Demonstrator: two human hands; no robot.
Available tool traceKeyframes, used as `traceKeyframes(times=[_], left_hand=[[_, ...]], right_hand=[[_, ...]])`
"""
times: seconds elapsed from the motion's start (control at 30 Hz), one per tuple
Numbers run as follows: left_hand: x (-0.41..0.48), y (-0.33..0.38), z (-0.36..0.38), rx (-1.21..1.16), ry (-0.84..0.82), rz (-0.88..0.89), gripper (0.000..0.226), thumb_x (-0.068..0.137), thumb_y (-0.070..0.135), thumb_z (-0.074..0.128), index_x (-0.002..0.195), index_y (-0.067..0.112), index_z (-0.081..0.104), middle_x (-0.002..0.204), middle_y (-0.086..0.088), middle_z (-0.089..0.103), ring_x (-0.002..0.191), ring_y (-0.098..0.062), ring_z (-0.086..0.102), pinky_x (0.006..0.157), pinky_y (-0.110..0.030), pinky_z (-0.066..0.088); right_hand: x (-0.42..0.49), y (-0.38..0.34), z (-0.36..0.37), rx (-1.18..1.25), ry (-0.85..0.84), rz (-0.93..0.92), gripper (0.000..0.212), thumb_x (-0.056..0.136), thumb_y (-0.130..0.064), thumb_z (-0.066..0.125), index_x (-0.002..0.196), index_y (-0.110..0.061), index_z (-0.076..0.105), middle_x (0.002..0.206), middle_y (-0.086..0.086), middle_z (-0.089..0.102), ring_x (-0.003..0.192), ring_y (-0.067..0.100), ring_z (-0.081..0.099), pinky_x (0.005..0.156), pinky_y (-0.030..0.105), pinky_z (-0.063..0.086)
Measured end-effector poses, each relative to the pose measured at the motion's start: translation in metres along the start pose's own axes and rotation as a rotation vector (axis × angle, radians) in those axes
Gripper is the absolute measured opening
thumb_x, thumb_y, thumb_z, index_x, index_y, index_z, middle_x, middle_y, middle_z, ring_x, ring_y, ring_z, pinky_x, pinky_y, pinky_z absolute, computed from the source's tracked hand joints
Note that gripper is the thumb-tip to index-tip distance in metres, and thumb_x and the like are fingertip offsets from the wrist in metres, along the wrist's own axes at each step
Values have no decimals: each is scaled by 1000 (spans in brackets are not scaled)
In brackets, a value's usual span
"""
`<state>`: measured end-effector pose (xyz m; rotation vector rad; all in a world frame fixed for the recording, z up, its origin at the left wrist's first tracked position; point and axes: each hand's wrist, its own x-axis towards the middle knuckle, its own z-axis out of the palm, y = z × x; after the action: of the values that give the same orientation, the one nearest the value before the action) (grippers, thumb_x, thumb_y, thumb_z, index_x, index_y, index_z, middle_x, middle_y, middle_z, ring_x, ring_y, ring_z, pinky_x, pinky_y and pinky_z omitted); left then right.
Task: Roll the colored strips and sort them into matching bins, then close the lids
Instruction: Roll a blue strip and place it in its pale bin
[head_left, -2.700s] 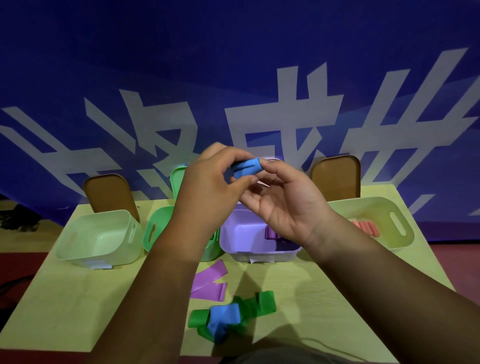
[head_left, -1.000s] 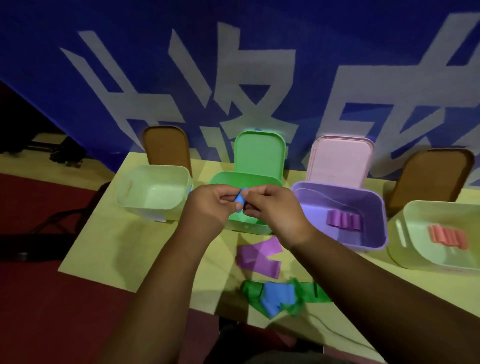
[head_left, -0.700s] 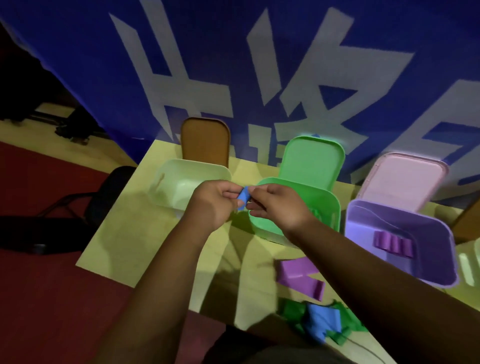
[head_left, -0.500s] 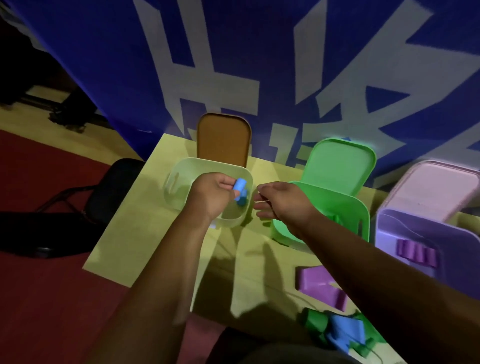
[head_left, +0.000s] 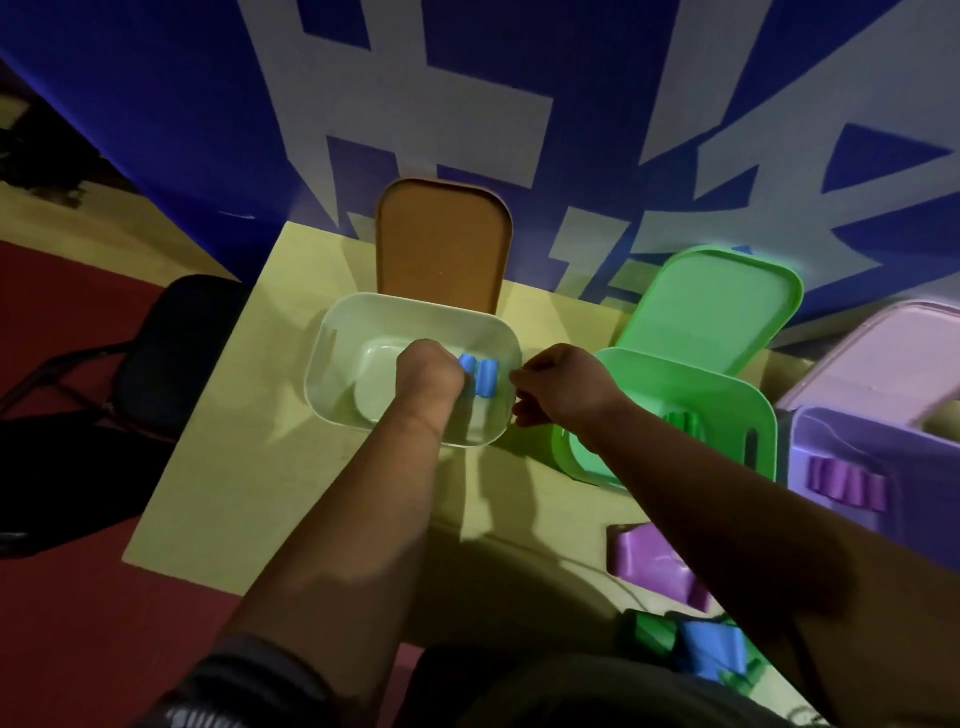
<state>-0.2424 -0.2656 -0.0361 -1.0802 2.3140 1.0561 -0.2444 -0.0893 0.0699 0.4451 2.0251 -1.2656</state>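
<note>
Hands at the far-left bin, seen from the head view. The left hand (head_left: 428, 371) reaches into the pale green bin (head_left: 332, 358), its fingers curled round a blue roll (head_left: 485, 379) near the bin's right wall. We cannot tell whether the roll touches the floor of the bin. The right hand (head_left: 558, 387) hangs just beside that bin's right rim, fingers (head_left: 521, 376) loosely curled, and we see nothing in them. A brown lid (head_left: 441, 244) stands upright behind the bin.

We judge the release to be the risky part. The strip looks springy, and if it is dropped rather than set down it may uncoil or tip over. The bin seems light, so a hand catching the rim on the way out could shift it on the counter (head_left: 234, 467). No bin in view is blue, so we cannot confirm the colour match. A purple strip (head_left: 649, 561) and a blue strip (head_left: 706, 649) lie unrolled near the front edge.

Half a second earlier the left hand held the roll higher, over the near rim; now it sits lower, inside the bin. A second ago both hands pinched the roll in front of the green bin (head_left: 727, 410). The right hand has since let go.
</note>
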Motion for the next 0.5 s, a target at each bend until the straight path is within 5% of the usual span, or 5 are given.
traceKeyframes(times=[0.5], left_hand=[[7, 7, 11, 140, -1, 22, 41, 78, 41, 95, 99, 12, 75, 101, -9, 75, 86, -29, 65, 78, -35, 48]], right_hand=[[1, 6, -11, -56, -46, -33, 12, 98, -9, 72, 104, 2, 70, 84, 20, 78, 68, 29, 79, 59, 33, 66]])
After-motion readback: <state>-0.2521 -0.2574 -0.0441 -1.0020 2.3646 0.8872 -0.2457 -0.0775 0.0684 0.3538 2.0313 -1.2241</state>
